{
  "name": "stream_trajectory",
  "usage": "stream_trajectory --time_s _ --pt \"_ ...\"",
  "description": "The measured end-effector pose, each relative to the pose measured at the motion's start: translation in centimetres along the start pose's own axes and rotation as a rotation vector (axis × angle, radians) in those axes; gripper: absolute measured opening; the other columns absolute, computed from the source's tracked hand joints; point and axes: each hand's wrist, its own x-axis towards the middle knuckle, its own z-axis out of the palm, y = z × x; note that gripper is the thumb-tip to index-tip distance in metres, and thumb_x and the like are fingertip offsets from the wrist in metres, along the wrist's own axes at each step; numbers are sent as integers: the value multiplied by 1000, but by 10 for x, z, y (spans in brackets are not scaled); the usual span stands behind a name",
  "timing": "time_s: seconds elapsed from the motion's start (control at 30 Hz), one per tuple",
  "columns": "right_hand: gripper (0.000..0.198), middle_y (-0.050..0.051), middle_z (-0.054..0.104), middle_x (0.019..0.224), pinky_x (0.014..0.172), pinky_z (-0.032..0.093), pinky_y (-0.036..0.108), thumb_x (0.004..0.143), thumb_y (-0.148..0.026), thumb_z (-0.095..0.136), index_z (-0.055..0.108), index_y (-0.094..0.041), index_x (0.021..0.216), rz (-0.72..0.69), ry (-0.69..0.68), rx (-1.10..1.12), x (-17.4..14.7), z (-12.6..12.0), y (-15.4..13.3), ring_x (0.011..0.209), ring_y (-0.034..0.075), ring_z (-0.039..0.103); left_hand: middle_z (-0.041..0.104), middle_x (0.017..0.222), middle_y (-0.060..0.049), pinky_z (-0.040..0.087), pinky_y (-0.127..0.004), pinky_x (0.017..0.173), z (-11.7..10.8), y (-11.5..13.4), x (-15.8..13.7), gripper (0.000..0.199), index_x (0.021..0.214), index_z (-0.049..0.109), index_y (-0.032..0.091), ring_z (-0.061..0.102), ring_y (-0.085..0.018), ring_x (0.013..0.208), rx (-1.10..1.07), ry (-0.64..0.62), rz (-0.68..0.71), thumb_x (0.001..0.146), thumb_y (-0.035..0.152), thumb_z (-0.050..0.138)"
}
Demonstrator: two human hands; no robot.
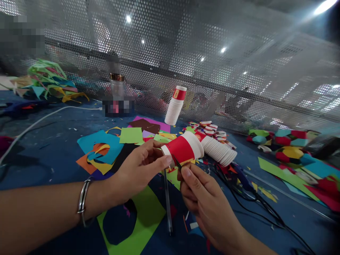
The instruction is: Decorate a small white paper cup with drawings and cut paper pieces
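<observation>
My left hand (142, 166) is closed round the base end of a red and white paper cup (183, 147), which lies tilted on its side in the air. The thumb presses on its lower edge. In my right hand (200, 193), a thin dark pointed tool (178, 163) is pinched between thumb and fingers. Its tip touches the cup's wall; the rest is hidden in the hand, so its kind does not show. Below the cup a clear thin rod (168, 205) lies near a green sheet (150, 212) with a large hole cut in it.
A cup stack (175, 108) stands by the perforated metal panel (164, 49); another stack (219, 150) lies behind the held cup. Coloured paper (131, 135) and scraps cover the blue table (66, 156). At right lie a blue tool (244, 179) and black cords (268, 209).
</observation>
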Motion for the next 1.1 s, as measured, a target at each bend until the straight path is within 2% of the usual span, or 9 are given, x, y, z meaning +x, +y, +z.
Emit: stream_trajectory --time_s 0.33,0.53,0.7,0.87,1.0,1.1 --pt "35 -9 26 64 41 11 20 95 -49 64 52 -20 79 -8 -4 -16 -1 -1 2 51 7 12 67 104 -7 50 -38 91 1 -4 -4 28 109 56 19 64 -22 101 53 5 68 87 31 69" --pt "34 -9 28 64 41 12 21 95 -48 64 53 -20 79 -9 17 -30 -1 1 0 51 7 14 66 103 -7 52 -38 89 1 -4 -6 30 112 56 20 64 -23 101 103 25 82 89 35 68" --pt "33 -10 21 62 41 10 20 95 -49 63 54 -20 81 -28 -12 -20 -3 3 -1 50 7 13 66 111 -8 54 -35 88 0 2 -13 27 111 57 22 65 -22 99 288 29 176 90 36 68" --pt "33 -10 22 61 40 11 19 95 -48 63 53 -20 80 -52 -39 -27 -6 5 -3 50 6 13 63 116 -8 53 -35 93 -2 3 -16 30 115 57 22 64 -21 104 446 39 246 90 34 69" --pt "33 -10 24 61 41 11 19 94 -49 65 56 -20 82 -50 -27 -35 -4 3 -4 50 6 15 65 115 -6 53 -32 91 1 1 -13 33 116 55 23 64 -19 104 214 25 192 90 34 70" --pt "34 -10 25 60 41 11 21 94 -49 64 55 -20 80 -56 -20 -55 -2 1 -4 49 6 15 69 106 -5 56 -31 86 6 1 -9 30 112 60 20 66 -16 92 -54 83 20 90 38 69"
